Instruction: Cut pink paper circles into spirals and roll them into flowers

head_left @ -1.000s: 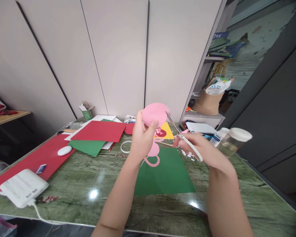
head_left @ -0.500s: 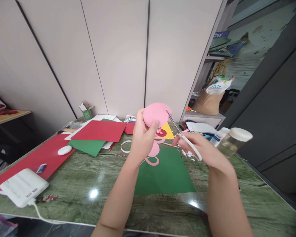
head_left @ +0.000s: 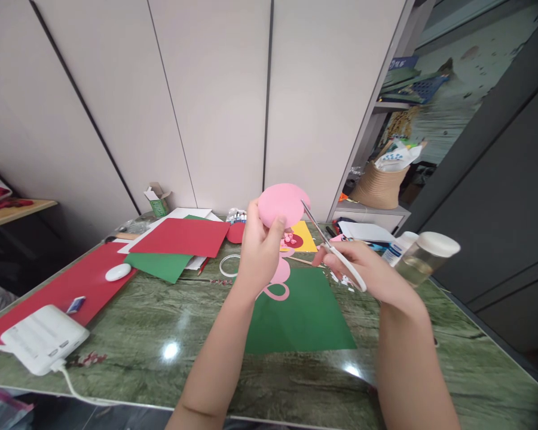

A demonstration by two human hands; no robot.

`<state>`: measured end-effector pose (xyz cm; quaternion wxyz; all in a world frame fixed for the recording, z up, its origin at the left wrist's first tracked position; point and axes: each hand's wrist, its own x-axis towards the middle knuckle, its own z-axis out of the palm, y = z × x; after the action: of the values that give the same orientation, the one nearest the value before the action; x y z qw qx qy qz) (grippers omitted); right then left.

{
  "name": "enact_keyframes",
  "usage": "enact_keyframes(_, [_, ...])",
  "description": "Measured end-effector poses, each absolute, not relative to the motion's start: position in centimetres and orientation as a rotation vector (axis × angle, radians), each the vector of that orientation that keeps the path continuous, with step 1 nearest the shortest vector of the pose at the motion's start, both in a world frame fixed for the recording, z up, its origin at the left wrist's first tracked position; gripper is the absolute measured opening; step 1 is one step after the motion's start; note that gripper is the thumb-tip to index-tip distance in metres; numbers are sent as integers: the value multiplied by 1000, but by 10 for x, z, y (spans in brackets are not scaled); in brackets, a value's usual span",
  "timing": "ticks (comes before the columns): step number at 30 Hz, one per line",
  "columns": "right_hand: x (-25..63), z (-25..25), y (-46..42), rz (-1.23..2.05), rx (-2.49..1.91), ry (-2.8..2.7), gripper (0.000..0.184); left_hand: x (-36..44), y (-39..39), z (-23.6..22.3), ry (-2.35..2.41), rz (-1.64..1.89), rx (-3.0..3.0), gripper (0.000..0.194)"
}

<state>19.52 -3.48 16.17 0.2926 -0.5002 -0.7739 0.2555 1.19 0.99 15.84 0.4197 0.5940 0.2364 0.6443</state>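
Note:
A round piece of pink paper [head_left: 281,202] is pinched in my left hand [head_left: 263,243], thumb in front and fingers behind it. My right hand [head_left: 352,260] is closed around the white handles of a pair of scissors [head_left: 319,230]. The blades point up and left, with their tip at the right part of the pink paper. Below my hands lies a green sheet of paper [head_left: 302,316]. Pink paper cutouts [head_left: 278,291], with loops and a rounded shape, rest at its upper left, partly hidden by my left arm.
Red sheets [head_left: 179,236], a white mouse [head_left: 118,272] and a white adapter [head_left: 45,339] with a cable lie to the left. A roll of tape [head_left: 228,266] is beside my left arm. At the right stands a clear jar [head_left: 425,257] with a white lid. Paper scraps [head_left: 343,280] lie near my right hand.
My left hand has shifted the pink paper slightly left and up. The scissors stay nearly in place at its right part.

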Motion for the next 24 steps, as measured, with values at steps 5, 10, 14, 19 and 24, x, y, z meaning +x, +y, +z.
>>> enact_keyframes(5, [193,163,-36,692,-1333,-2049,48,10,10,158,624,1533,1528,17])
enact_keyframes(10, [192,164,-36,702,-1323,-2043,47,10,9,159,611,1541,1532,16])
enact_keyframes(14, [194,163,-35,695,-1317,-2048,48,11,9,159,610,1552,1509,17])
enact_keyframes(19, [194,163,-36,696,-1315,-2045,47,12,10,158,616,1606,1505,17])
enact_keyframes(24, [194,162,-36,686,-1325,-2070,45,12,10,159,547,1636,1465,18])
